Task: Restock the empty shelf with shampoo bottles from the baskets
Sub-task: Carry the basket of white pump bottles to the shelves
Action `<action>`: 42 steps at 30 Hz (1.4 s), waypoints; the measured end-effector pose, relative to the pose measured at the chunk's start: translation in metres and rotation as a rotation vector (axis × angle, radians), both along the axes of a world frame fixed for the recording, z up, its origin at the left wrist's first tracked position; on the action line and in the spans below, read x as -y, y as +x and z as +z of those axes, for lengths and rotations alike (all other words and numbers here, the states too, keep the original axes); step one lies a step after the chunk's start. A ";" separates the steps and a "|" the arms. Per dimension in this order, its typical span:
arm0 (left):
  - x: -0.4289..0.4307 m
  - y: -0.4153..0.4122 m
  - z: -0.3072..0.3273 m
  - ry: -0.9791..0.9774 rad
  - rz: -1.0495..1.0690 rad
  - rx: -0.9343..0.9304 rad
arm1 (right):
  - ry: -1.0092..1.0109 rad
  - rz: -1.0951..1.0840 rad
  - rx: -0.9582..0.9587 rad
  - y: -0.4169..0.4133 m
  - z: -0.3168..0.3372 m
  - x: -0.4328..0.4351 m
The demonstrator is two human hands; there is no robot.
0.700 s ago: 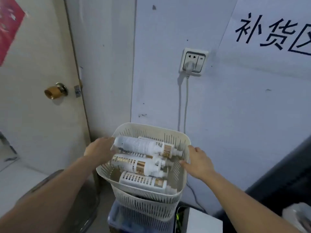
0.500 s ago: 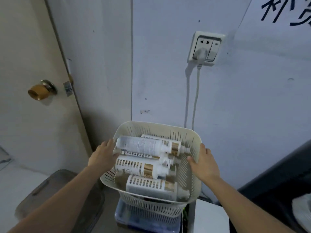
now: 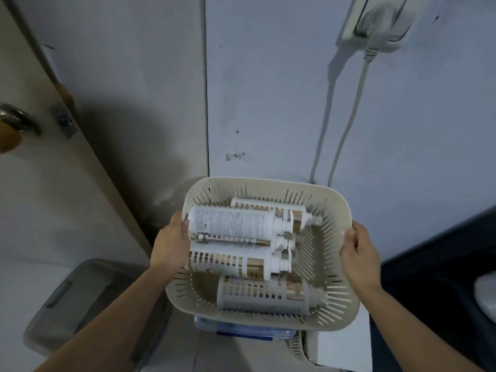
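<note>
Nearest, low at the left: a grey bin (image 3: 80, 291) with a lid, on the floor. Low in the middle: a blue box (image 3: 241, 330), with the slotted rim of a second basket (image 3: 298, 345) showing just to its right.

Over these, gripped at both sides: a cream slotted basket (image 3: 268, 183). Cannot tell whether lifted clear or resting on what lies below.

Left hand (image 3: 171, 245) clamped on the left rim, thumb over the edge and touching the base of the top bottle (image 3: 236, 224). Right hand (image 3: 359, 253) wrapped round the right rim, thumb inside, fingers outside.

Inside the basket: white shampoo bottles with gold bands, all lying on their sides, caps to the right. Closest, a near bottle (image 3: 263, 294) on the basket floor by the near wall. Beyond it and higher, a middle bottle (image 3: 233, 261). Then the top bottle, printed text up, base at the left wall. Farthest, a back bottle (image 3: 268, 208), half hidden behind the top one. Perhaps one more wedged between top and middle; hard to tell.

Off to the right: a dark surface (image 3: 442, 251).

Behind it all: a pale wall (image 3: 268, 89), with a white cord (image 3: 346, 124) hanging down from a socket (image 3: 375, 22) at the upper edge. Far left: a door (image 3: 40, 197) with a knob (image 3: 10, 127), cut off by the frame.
</note>
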State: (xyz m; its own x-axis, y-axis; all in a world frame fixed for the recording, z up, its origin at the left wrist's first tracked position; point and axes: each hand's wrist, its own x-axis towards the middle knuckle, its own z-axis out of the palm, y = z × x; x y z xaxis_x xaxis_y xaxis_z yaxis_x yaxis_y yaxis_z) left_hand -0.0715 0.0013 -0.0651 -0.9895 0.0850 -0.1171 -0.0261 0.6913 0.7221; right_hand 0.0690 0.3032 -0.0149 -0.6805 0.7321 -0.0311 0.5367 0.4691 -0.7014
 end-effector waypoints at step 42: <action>-0.082 0.151 0.076 0.271 -0.216 0.254 | -0.468 -0.617 -0.405 0.277 0.065 -0.008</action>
State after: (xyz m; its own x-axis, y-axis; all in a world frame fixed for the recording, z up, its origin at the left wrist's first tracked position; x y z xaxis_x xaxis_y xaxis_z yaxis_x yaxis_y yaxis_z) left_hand 0.0797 0.0831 0.0112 -0.8879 0.3488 -0.3000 -0.1021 0.4863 0.8678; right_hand 0.3462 0.3114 0.0500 -0.1906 0.9461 -0.2619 0.2678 -0.2066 -0.9411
